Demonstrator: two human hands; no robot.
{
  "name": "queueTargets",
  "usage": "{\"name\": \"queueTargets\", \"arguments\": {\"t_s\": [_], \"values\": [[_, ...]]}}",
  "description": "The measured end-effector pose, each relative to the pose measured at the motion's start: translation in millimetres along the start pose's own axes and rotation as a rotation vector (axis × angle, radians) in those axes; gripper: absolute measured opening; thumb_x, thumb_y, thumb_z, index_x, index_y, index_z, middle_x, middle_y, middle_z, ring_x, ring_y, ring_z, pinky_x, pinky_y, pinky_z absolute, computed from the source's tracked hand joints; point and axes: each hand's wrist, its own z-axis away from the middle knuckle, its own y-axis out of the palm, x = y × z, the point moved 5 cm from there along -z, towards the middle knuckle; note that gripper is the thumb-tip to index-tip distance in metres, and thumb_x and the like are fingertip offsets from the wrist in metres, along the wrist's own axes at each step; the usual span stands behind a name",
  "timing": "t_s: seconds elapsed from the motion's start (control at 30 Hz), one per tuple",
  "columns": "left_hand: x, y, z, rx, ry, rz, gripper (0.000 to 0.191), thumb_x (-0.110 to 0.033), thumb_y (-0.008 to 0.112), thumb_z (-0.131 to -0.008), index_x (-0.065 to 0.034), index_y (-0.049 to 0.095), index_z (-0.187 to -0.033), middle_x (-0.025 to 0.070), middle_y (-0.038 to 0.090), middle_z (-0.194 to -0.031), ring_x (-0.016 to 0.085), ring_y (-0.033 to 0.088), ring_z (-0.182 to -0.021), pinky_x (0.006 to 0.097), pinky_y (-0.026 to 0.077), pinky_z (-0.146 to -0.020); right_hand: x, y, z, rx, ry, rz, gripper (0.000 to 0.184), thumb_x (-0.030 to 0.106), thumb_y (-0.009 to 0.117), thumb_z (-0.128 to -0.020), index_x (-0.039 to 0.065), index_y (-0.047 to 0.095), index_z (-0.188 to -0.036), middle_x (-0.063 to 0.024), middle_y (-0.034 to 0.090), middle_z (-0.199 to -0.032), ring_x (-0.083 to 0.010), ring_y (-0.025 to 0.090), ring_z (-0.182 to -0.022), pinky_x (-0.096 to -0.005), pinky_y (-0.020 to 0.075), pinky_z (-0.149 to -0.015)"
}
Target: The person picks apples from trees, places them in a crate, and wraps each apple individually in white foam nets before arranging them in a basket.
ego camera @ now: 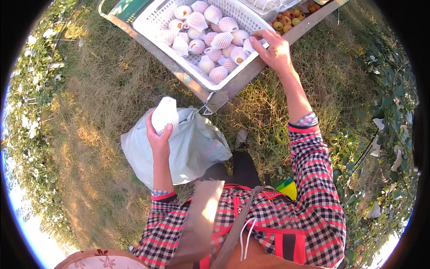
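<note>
My left hand (159,131) is wrapped around a white foam net sleeve (165,116), bulging in the middle; its contents are hidden. Below it hangs a large pale plastic bag (191,151), tied near the cart's corner. A white plastic crate (215,86) holds many fruits in pinkish-white foam nets, with orange-yellow skin showing through a few openings. Over the crate's right rim reaches my right hand (273,50), its fingertips beside a netted fruit (248,46). Whether those fingers grip the fruit cannot be made out.
The crate rests on a metal-framed cart (174,75). Bare red and yellow apples (285,21) lie right of it, near clear plastic film (268,5). A green crate (129,11) is at the left. Dry grass (100,134) covers the ground; leafy plants with white bags (378,124) flank both sides.
</note>
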Motion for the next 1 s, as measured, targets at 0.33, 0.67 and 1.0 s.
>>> {"name": "queueTargets", "arguments": {"t_s": [0.33, 0.67, 1.0], "values": [[53.9, 204.0, -210.5, 0.404, 0.121, -0.866, 0.093, -0.047, 0.087, -0.067, 0.0083, 0.049, -0.131, 0.0219, 0.067, -0.117, 0.03, 0.066, -0.108, 0.039, 0.052, -0.091, -22.0, 10.7, 4.1, 0.013, -0.132, 0.127, 0.019, 0.022, 0.07, -0.078, 0.011, 0.064, -0.065, -0.0084, 0.066, -0.063, -0.0308, 0.066, -0.061, -0.0431, 0.054, -0.059], [179.2, 236.6, -233.3, 0.596, -0.011, -1.181, 0.098, -0.046, 0.078, -0.078, 0.0064, 0.032, -0.147, 0.0307, 0.049, -0.14, 0.044, 0.05, -0.13, 0.047, 0.044, -0.107, -21.5, 19.4, 6.8, 0.077, -0.162, 0.085, 0.021, 0.02, 0.071, -0.076, 0.012, 0.059, -0.061, -0.0058, 0.06, -0.06, -0.0272, 0.062, -0.058, -0.041, 0.0491, -0.064], [169.6, 231.7, -226.8, 0.423, 0.087, -1.071, 0.077, -0.04, 0.075, -0.081, 0.005, 0.047, -0.136, 0.032, 0.054, -0.131, 0.045, 0.056, -0.119, 0.0472, 0.049, -0.098, -15.3, 15.7, 2.4, 0.41, -0.231, -0.036, 0.022, 0.028, 0.073, -0.079, 0.012, 0.059, -0.074, -0.0049, 0.055, -0.068, -0.0247, 0.06, -0.069, -0.0409, 0.0445, -0.069]]}}
